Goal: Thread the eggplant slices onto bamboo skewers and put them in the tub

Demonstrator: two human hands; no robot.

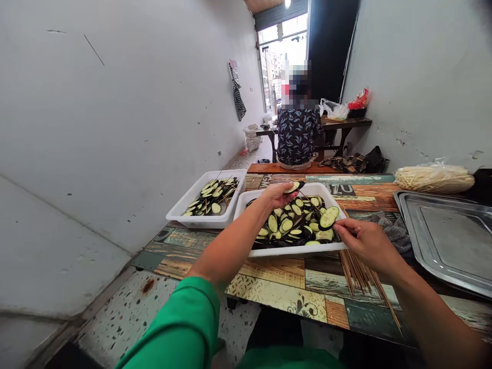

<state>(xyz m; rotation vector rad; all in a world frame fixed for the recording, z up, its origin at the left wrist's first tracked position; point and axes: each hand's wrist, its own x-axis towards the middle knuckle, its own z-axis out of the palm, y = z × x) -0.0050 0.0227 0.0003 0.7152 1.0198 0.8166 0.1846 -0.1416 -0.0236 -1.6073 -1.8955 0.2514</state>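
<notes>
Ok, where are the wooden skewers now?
In the head view, the skewers lie on the table right of centre, beside the right-hand white tub and partly hidden by the right hand.

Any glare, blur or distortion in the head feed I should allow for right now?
Head view: daylight burns the doorway nearly white; pixel blocks hide the head of the seated person; wide-angle stretch shows toward the edges, as on the green sleeve; the metal tray has a soft sheen; left hand, right hand and eggplant slices look fairly clear.
</notes>
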